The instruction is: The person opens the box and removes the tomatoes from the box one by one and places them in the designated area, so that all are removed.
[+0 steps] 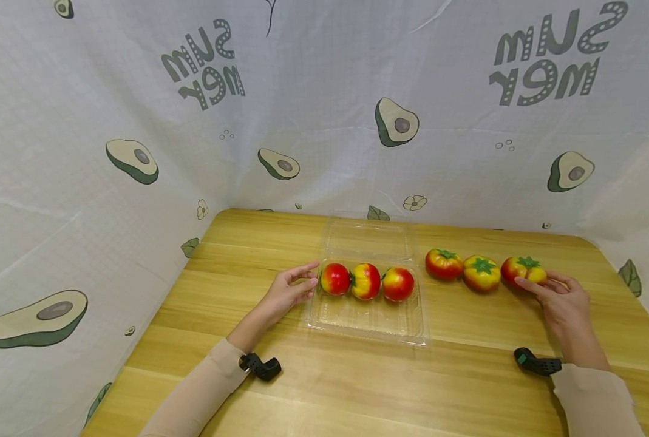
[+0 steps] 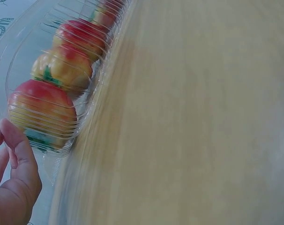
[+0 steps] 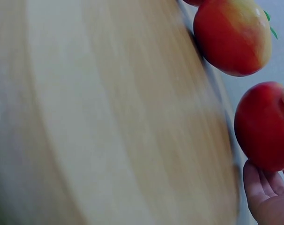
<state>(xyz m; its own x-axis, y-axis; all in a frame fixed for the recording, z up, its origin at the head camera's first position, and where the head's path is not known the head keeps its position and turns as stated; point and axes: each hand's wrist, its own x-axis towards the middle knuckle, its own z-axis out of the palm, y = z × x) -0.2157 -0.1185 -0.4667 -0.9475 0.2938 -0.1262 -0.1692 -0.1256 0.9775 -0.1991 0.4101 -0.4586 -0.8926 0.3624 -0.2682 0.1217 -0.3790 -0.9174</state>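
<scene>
A clear plastic clamshell container (image 1: 368,325) lies open on the table, three red-and-yellow toy tomatoes (image 1: 366,281) in a row inside it. My left hand (image 1: 287,292) is at the container's left edge, thumb and index finger pinching its rim; the left wrist view shows these fingers (image 2: 20,145) beside the nearest tomato (image 2: 43,112). To the right of the container, three more tomatoes stand in a row with green tops up. My right hand (image 1: 564,303) grips the rightmost tomato (image 1: 515,269), thumb on its near side and fingers round its right.
The other two loose tomatoes are the left one (image 1: 443,264) and the yellower middle one (image 1: 481,273). The container's raised lid (image 1: 368,238) is toward the back. A white printed curtain (image 1: 324,121) hangs behind and beside the wooden table (image 1: 357,388).
</scene>
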